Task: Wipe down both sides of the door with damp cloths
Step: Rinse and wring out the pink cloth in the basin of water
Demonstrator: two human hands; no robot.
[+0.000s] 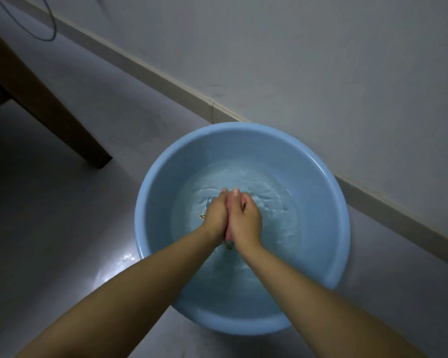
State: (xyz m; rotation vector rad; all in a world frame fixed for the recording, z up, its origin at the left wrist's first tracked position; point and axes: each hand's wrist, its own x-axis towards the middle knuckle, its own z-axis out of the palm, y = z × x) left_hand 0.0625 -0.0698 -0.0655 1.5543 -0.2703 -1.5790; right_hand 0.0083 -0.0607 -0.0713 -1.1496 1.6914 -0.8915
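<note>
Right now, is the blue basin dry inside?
No, the blue basin holds rippling water around both hands.

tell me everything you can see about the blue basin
The basin is round, light blue, and looks like smooth plastic with a rolled rim. It sits upright on the grey floor, close to the skirting of the wall. It holds rippling water partway up its sides. A small printed design shows on the bottom, mostly hidden. Both hands, left and right, are pressed together over the water with something pinkish between them. Glare lies on the floor beside it.
</note>
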